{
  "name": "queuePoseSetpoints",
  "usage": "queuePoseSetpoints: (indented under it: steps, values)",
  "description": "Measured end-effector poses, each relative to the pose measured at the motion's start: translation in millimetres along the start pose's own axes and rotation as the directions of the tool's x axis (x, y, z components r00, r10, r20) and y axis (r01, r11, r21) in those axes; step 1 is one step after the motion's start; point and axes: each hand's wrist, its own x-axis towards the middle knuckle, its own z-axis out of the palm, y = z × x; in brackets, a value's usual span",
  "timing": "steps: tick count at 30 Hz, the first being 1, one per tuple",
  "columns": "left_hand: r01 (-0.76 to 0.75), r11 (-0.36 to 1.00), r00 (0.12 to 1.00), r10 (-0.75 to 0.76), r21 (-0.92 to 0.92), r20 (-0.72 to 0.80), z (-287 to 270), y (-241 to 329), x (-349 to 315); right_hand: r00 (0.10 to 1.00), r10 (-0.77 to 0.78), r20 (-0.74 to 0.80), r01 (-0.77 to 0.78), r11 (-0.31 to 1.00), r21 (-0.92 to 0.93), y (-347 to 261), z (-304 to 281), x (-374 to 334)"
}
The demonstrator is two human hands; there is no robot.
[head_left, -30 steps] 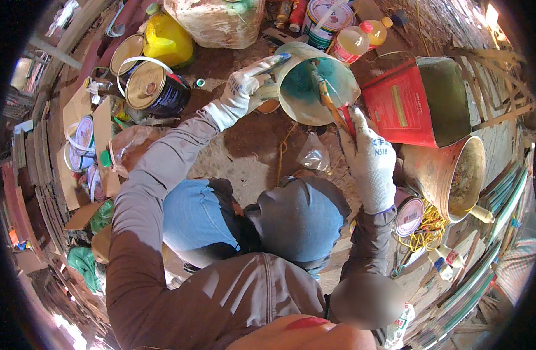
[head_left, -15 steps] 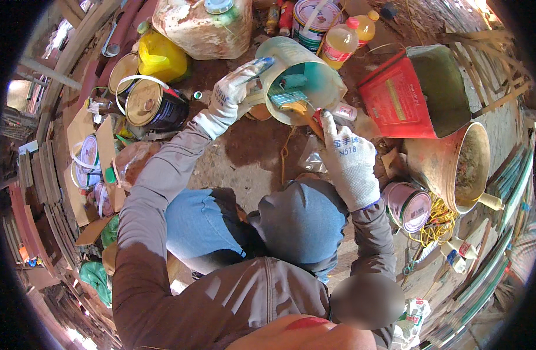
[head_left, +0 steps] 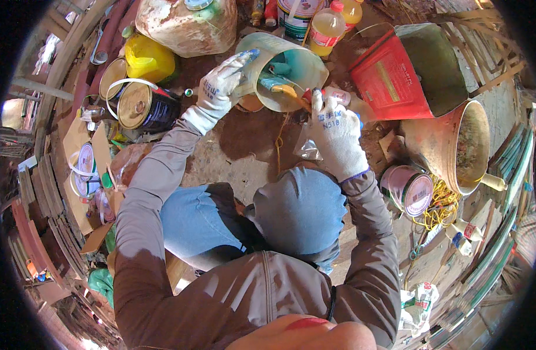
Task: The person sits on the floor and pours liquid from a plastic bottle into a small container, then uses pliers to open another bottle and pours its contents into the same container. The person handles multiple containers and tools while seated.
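Observation:
A translucent plastic jug [head_left: 316,73] lies tipped with its mouth toward me, its inner wall smeared with teal paint. My left hand [head_left: 218,90], in a white glove with blue-stained fingertips, is closed at the jug's left side, by its handle. A paintbrush [head_left: 287,90] with a wooden handle reaches into the mouth, its bristles against the teal inside. In my gloved right hand [head_left: 337,131], the fingers are closed on the brush's handle end, just outside the rim. How much paint the jug holds cannot be made out.
A red square can [head_left: 390,81] and a tan bucket [head_left: 437,149] stand to the right. Bottles [head_left: 328,30] and a large stained jerrycan [head_left: 186,26] are at the far side. Left are a yellow jug [head_left: 150,58] and a dark paint can [head_left: 148,105]. A pink pail [head_left: 407,189] sits lower right.
The view has shifted, so everything sits higher and further left. My right hand has turned slightly, and the brush sits a little deeper in the jug. Both grips stay.

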Motion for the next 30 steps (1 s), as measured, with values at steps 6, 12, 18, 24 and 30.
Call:
queuePoseSetpoints:
  steps: [6, 12, 18, 24, 30]
  values:
    - [0.029, 0.999, 0.993, -0.024, 0.039, -0.12, -2, -1, 0, 0.965, -0.023, -0.261, 0.04, 0.997, 0.062, 0, 17, 6]
    - [0.221, 0.876, 0.962, -0.269, -0.428, -0.055, 6, 0, -13, 0.984, 0.058, -0.167, 0.012, 0.921, 0.391, -4, 2, 4]
    - [0.43, 0.606, 0.873, -0.468, -0.669, 0.138, 4, -24, -38, 0.947, 0.197, -0.254, 0.04, 0.711, 0.702, -9, 13, -2]
    - [0.487, 0.632, 0.818, -0.572, -0.603, 0.061, -19, -21, -59, 0.787, 0.608, -0.106, -0.118, 0.317, 0.941, 9, 50, -44]
    - [0.568, 0.808, 0.809, -0.583, -0.157, -0.075, -48, -23, -95, 0.315, 0.632, 0.708, -0.475, -0.541, 0.694, 29, 200, -118]
